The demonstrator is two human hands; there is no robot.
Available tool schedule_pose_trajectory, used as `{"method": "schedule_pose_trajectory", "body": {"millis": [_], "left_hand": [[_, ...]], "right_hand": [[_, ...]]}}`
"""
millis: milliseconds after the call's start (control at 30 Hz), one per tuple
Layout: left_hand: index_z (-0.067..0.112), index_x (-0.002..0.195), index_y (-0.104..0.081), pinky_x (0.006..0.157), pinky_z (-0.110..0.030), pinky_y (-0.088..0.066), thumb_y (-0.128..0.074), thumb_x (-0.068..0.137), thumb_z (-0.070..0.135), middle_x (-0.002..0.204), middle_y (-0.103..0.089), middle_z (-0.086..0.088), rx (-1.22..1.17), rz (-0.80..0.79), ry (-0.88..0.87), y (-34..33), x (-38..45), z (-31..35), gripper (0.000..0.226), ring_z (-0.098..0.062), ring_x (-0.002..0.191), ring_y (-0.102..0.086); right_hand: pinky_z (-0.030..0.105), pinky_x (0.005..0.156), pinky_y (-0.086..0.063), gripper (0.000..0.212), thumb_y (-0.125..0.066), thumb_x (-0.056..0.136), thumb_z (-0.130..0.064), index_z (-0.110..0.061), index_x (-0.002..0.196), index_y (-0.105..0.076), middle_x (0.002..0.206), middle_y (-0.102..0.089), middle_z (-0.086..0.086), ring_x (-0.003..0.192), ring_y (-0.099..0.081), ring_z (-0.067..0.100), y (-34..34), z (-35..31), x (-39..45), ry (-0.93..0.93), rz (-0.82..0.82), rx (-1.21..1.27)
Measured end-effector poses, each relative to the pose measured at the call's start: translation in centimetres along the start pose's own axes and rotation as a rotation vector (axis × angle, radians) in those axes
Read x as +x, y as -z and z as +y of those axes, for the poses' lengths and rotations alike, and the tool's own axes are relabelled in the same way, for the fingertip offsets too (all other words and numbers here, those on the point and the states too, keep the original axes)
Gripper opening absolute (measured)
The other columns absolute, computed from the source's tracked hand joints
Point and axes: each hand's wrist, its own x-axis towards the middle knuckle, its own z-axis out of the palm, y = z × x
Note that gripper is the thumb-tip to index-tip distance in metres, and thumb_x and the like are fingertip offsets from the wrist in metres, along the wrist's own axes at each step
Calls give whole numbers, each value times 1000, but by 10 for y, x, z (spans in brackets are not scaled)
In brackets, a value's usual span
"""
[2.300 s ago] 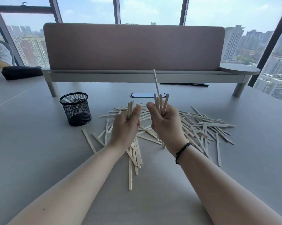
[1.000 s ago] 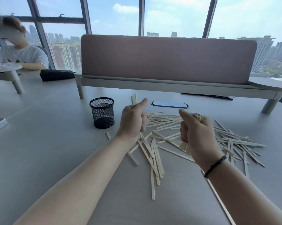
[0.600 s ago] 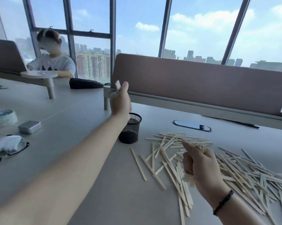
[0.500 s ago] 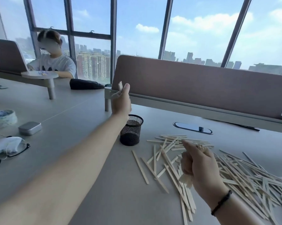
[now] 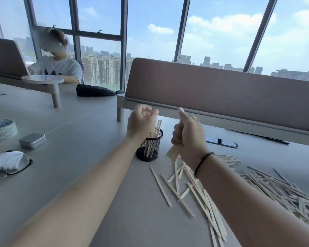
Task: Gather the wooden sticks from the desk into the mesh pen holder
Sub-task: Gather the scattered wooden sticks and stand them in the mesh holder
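Observation:
The black mesh pen holder point(image 5: 150, 150) stands on the grey desk point(image 5: 79, 157) with several wooden sticks point(image 5: 156, 129) upright in it. My left hand point(image 5: 141, 120) hovers just above its rim, fingers loosely curled, holding nothing. My right hand point(image 5: 187, 132) is to the right of the holder and grips a bundle of sticks point(image 5: 173, 154) that pokes out above and below the fist. Several loose sticks point(image 5: 175, 191) lie in front of the holder, and a large pile point(image 5: 274, 189) spreads to the right.
A brown divider screen point(image 5: 221, 97) on a raised shelf runs behind the holder, with a phone point(image 5: 221, 141) and a pen point(image 5: 274, 140) in front of it. A metal tin point(image 5: 32, 140), glasses point(image 5: 7, 163) and a patterned roll point(image 5: 2, 129) lie left. Another person point(image 5: 57, 66) sits far left.
My left hand has let go of its sticks, which now stand in the pen holder. My right hand has risen and moved left toward the holder with its bundle.

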Motion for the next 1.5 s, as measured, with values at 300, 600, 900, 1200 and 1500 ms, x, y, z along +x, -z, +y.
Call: {"method": "schedule_pose_trajectory", "body": {"millis": [300,600,900,1200,1500], "left_hand": [[20,103,-57,83,-23,-42,-49,104,38,99,-62,9,-215,200,-9,23,-23,-20,19,-4,96,-58],[18,101,-57,83,-47,-47,-43,100,40,93,-64,1,42,344,-358,16,-47,-33,27,-24,86,-61],[20,108,-56,87,-38,-46,-49,97,51,106,-65,1,537,-197,-704,-21,-110,-35,34,-23,101,-63],[40,150,-29,122,-46,-15,-14,77,93,166,-22,3,869,-788,-385,-47,-132,-40,91,-24,152,-21],[43,150,-31,123,-44,-19,-21,70,98,165,-27,10,855,-861,-326,-96,-159,-16,98,-16,152,-24]], "right_hand": [[31,55,-41,54,-50,98,-48,-18,55,-35,46,-35,-1,47,-37,18,-57,4,73,97,11,-100],[35,75,-55,25,-65,93,-32,-14,77,-60,63,-64,2,64,-60,17,-53,30,88,111,73,-255],[26,75,-49,13,-59,97,-28,-22,91,-69,90,-77,0,88,-72,12,57,3,46,145,67,-548],[35,92,-49,35,-66,92,-39,-24,123,-60,130,-63,5,113,-64,24,248,7,-43,-5,53,-1214],[54,117,-20,84,-25,75,-87,-38,141,-42,152,-41,3,145,-27,23,319,1,-68,60,158,-1618]]}}
